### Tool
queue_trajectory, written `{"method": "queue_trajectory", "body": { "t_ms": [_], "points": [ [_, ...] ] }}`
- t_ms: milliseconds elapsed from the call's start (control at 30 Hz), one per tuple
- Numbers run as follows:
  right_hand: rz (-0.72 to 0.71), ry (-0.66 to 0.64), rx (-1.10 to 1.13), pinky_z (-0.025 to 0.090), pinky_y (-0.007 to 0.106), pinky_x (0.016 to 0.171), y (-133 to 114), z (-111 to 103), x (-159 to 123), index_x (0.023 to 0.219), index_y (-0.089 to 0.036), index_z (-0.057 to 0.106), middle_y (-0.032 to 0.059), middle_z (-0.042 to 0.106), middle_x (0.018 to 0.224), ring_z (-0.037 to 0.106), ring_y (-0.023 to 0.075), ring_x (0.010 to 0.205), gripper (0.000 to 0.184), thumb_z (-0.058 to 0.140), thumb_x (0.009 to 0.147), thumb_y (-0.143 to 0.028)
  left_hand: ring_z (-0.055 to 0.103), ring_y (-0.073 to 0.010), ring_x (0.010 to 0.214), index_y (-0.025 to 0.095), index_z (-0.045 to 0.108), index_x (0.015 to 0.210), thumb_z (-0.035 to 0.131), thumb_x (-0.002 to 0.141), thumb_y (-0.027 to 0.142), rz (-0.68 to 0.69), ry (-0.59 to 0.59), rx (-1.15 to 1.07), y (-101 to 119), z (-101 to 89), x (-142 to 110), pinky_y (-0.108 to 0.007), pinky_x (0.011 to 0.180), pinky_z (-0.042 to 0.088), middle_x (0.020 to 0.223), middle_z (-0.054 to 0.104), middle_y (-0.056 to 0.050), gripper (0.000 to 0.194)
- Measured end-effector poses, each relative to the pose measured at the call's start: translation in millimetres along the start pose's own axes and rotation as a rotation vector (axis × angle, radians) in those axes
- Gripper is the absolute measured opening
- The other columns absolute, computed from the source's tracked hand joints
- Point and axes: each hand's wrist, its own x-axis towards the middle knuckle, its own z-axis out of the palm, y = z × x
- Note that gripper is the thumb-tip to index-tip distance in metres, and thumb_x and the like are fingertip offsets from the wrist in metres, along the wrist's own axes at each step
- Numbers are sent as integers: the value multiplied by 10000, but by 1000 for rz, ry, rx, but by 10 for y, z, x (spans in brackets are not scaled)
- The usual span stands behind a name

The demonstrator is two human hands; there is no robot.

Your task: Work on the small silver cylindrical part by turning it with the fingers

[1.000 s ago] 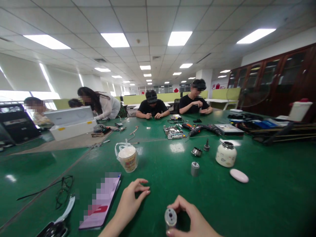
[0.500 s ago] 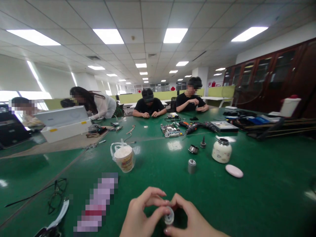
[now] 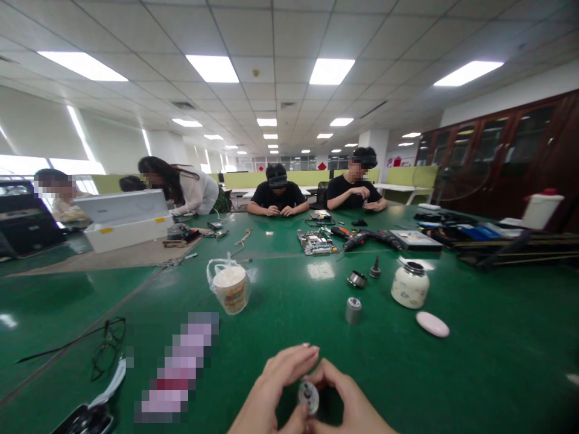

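Note:
Close to the near edge of the view, a small silver metal cylinder (image 3: 308,395) with a round end face sits between my two hands. My right hand (image 3: 350,401) grips it with thumb and index finger from the right. My left hand (image 3: 280,389) curves round it from the left, its thumb against the cylinder's lower side and its fingers arched past the top. The hands hide the lower part. Farther out stands a similar silver cylinder (image 3: 353,311), upright on the green table (image 3: 474,374). Beyond it are a dark metal ring-like part (image 3: 357,279) and a small geared shaft part (image 3: 375,267).
A cream jar (image 3: 410,286) and its pale pink lid (image 3: 433,324) lie right. Left are a bagged paper cup (image 3: 230,289), a blurred pinkish-purple flat item (image 3: 181,367) and eyeglasses (image 3: 106,355). A circuit board (image 3: 316,242) and power drill (image 3: 355,241) lie ahead; people sit across.
My left hand has come in from the left to the cylinder, and its fingers now reach over the top. My right hand keeps its grip. The view has shifted slightly.

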Motion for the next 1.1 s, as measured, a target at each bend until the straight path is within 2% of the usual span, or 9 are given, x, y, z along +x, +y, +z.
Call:
{"method": "queue_trajectory", "body": {
  "t_ms": [67,200,267,367,433,600,767,933,1100],
  "points": [
    [-23,-20,28,458,281,741,-9,-15,5,828,-203,536,5,671,854,618,195,797,299,756,626,-188,579,-286,1200,289,505,1376,645,762,162,-60,40,41,44,-7,10,-412,1013,452,1294,652,-81,643],
    [-1,-41,50,451,281,752,-34,-32,18,818,-200,544,5,687,852,638,202,816,295,770,630,-184,655,-262,924,291,552,1268,753,720,165,-232,116,132,28,18,16,-395,897,476,830,761,-3,596],
    [18,-42,42,448,282,748,-41,-29,18,817,-198,546,9,689,852,638,204,812,294,775,632,-194,664,-257,913,293,513,1296,714,721,120,-204,93,99,-12,32,1,-375,887,478,742,769,23,633],
    [16,-30,20,442,269,724,-33,-17,10,827,-194,554,4,671,840,618,193,794,293,766,626,-178,642,-252,1072,303,432,1386,620,724,87,-99,65,36,-19,31,-20,-362,947,458,1006,782,-10,721],
    [-7,-20,17,440,263,722,-20,-11,2,831,-193,556,-2,658,839,607,186,791,289,754,624,-154,618,-253,1120,318,431,1391,629,726,107,-109,82,43,20,20,-17,-373,980,437,1171,723,-25,726],
    [-20,-16,8,442,268,718,5,-4,-12,828,-194,551,-7,643,828,601,184,781,275,750,641,-162,650,-249,989,324,434,1345,690,757,121,-238,84,91,102,10,10,-384,930,441,817,765,37,673],
    [-63,-2,-20,445,269,724,-11,-10,-16,852,-193,560,1,649,855,605,186,795,278,743,645,-154,587,-251,1181,331,401,1403,605,750,93,-121,65,12,113,-11,13,-395,1017,412,1232,693,-25,724],
    [-35,-19,-28,444,266,724,-46,-17,-20,839,-193,567,-4,657,843,618,183,792,258,751,663,-151,659,-247,963,289,423,1345,686,766,121,-259,48,65,110,-29,43,-407,929,454,816,759,19,658],
    [-64,-4,-28,448,261,724,-23,-9,-25,850,-195,556,-4,654,853,615,181,796,287,746,646,-128,622,-254,1117,317,429,1373,640,755,95,-159,72,6,123,-23,25,-409,992,429,1161,718,-29,690]
  ]
}}
